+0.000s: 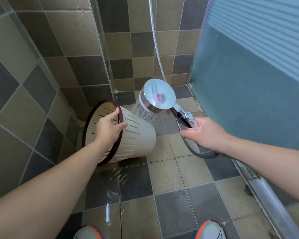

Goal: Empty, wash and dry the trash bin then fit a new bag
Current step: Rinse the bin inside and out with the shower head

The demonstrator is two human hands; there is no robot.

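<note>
A cream slotted trash bin (136,140) with a dark brown rim is held tipped on its side above the shower floor, its mouth turned left toward me. My left hand (109,128) grips the rim, thumb inside and fingers on the outer wall. My right hand (204,131) holds the handle of a chrome shower head (159,96). Water sprays from the head onto the bin's outer wall and drips off below it.
The tiled floor (171,178) is wet under the bin. A glass partition (100,49) stands on the left and a frosted sliding door (248,83) on the right. The shower hose (155,40) hangs at the back and loops under my right hand. My shoes show at the bottom.
</note>
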